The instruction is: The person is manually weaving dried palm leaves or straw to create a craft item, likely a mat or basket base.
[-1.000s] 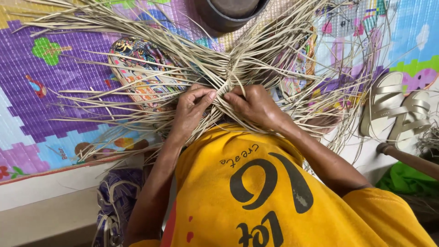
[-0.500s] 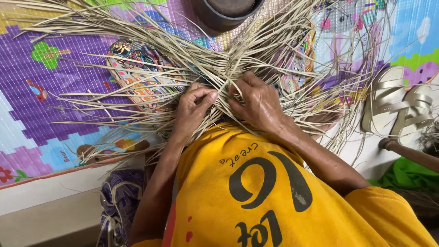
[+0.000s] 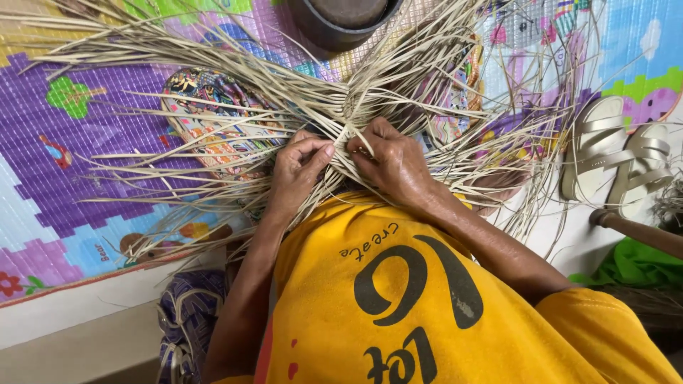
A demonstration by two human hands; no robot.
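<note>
A mass of pale dry straw strips (image 3: 213, 78) fans out over the mat from a small woven centre (image 3: 352, 107). My left hand (image 3: 295, 171) pinches a few strips between thumb and fingers just below that centre. My right hand (image 3: 391, 160) sits beside it, its fingertips pressing and gripping strips at the same crossing. The two hands almost touch. My yellow printed shirt (image 3: 398, 284) fills the lower middle and hides my lap.
A colourful play mat (image 3: 64, 163) covers the floor. A patterned multicoloured cloth item (image 3: 206, 107) lies under the strips. A dark round pot (image 3: 341, 18) stands at the top. Pale sandals (image 3: 615, 160), a wooden handle (image 3: 640, 231) and green cloth (image 3: 633, 267) are right; a purple bag (image 3: 188, 313) lies bottom left.
My right hand reached up over the woven centre, then drew back down beside the left hand. My left hand kept its pinch on the strips almost unmoved.
</note>
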